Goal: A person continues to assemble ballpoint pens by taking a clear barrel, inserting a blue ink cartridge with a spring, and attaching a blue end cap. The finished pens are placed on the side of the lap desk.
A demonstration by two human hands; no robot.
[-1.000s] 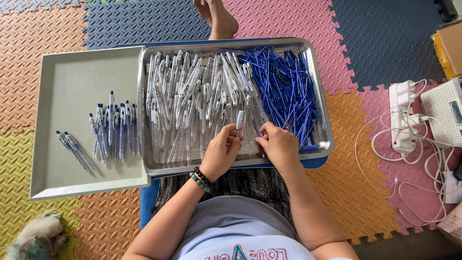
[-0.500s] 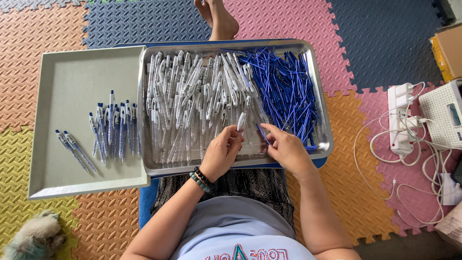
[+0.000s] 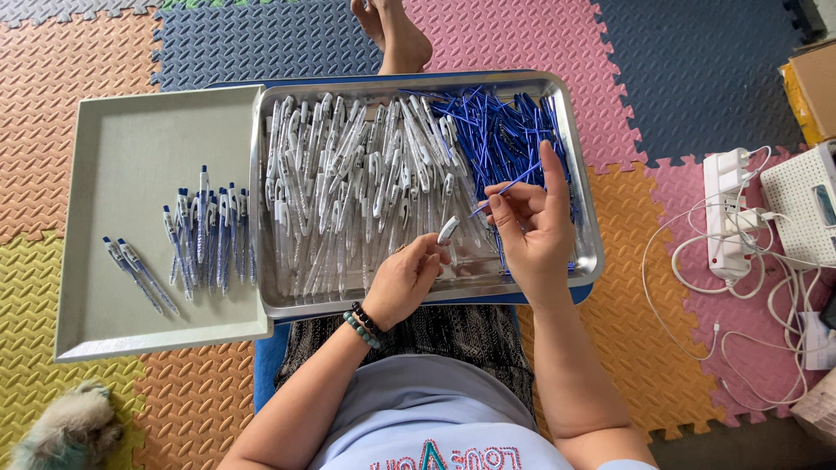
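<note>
The floor is covered with interlocking foam mats (image 3: 218,43) in orange, blue, pink and yellow. On a low blue surface in front of the seated person stand two trays side by side. The grey tray (image 3: 131,139) on the left holds a small row of assembled pens (image 3: 205,235) with blue tips near its right edge. The metal tray (image 3: 588,235) on the right, overlapping the grey one, holds a broad heap of clear pen barrels (image 3: 348,174) across its left and middle, and a pile of blue refills (image 3: 501,130) at its far right. A white power strip (image 3: 727,209) with cables lies on the mats to the right.

The right hand (image 3: 531,231) is over the near right part of the metal tray, its thumb and fingers pinched on one blue refill (image 3: 509,184). The left hand (image 3: 405,278), beaded bracelets at the wrist, is closed around a clear pen barrel (image 3: 447,231) just beside it, near the tray's near rim.
</note>
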